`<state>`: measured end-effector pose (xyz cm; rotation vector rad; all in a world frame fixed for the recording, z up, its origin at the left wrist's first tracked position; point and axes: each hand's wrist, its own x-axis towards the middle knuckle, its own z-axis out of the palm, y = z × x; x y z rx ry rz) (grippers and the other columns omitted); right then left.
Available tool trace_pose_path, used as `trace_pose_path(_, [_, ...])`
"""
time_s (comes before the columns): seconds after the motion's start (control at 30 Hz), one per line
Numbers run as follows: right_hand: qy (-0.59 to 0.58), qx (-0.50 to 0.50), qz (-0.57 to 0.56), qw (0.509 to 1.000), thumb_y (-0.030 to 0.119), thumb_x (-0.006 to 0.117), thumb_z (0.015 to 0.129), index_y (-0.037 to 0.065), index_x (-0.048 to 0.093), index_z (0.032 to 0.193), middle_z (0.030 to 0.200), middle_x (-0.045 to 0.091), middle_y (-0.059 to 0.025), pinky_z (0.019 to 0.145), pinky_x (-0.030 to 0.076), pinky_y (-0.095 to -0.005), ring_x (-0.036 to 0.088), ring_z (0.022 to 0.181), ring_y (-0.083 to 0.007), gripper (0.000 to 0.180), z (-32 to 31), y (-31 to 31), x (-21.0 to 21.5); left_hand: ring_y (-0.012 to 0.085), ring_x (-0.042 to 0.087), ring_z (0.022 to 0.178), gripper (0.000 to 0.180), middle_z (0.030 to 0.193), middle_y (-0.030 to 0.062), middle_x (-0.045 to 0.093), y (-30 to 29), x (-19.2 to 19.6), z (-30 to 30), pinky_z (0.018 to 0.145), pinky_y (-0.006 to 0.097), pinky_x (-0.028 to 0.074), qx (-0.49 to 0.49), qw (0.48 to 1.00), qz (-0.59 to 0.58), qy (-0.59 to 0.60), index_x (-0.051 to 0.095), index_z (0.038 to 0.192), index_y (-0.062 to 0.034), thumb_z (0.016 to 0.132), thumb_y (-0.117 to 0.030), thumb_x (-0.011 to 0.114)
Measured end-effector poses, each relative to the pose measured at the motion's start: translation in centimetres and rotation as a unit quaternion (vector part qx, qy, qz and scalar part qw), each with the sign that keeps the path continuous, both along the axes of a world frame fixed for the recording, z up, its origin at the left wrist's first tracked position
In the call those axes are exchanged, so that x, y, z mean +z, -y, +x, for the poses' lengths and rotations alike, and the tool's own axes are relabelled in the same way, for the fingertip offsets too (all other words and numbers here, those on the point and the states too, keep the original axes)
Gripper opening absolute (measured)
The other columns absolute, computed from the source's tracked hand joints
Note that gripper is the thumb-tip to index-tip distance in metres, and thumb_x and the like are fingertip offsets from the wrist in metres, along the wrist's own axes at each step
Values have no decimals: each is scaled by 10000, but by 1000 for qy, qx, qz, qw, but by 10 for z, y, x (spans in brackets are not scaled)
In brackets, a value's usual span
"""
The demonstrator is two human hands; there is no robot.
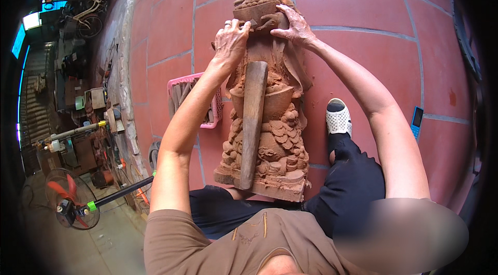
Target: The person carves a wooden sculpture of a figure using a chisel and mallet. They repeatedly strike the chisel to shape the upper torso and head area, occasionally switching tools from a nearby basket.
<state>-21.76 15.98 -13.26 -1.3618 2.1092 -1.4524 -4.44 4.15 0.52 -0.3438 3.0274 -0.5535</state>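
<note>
A reddish-brown carved wooden statue [270, 145] of a bearded figure lies on its back before me, its head at the far end and its base near my legs. Curled at the left side of its chest, my left hand [231, 44] pinches something small and dark that I cannot make out. Across the right side of the chest rests my right hand [294, 25], with its thumb and fingers spread on the wood. A long, worn wooden club [254, 119] lies lengthwise on the carving's lower half.
Left of the statue stands a pink plastic basket [217, 111] holding several long tools. A standing fan [72, 202] with red blades is at lower left. Bicycles [98, 0] and clutter line the far left. A blue phone [416, 119] lies on the red tiles, right of my shoe [339, 119].
</note>
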Motion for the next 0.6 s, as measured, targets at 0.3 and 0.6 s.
trace_pose_path(0.3, [4, 7, 2, 1000, 477, 786, 726, 89, 390, 1440, 1469, 410, -197, 1136, 325, -434, 389, 1368, -346, 904, 1, 1, -1, 297, 633, 1037, 408, 1082, 164, 634, -4, 15, -17, 813, 414, 562, 84, 986, 48, 133, 615, 1254, -125, 855, -51, 564])
trace_pose_path(0.6, [16, 13, -7, 1000, 443, 789, 726, 95, 391, 1441, 1473, 410, -189, 1144, 315, -428, 386, 1374, -334, 889, 3, 3, 3, 363, 651, 942, 512, 1033, 207, 623, 8, -16, 0, 792, 474, 540, 102, 988, 103, -58, 549, 1335, -141, 844, 4, 521])
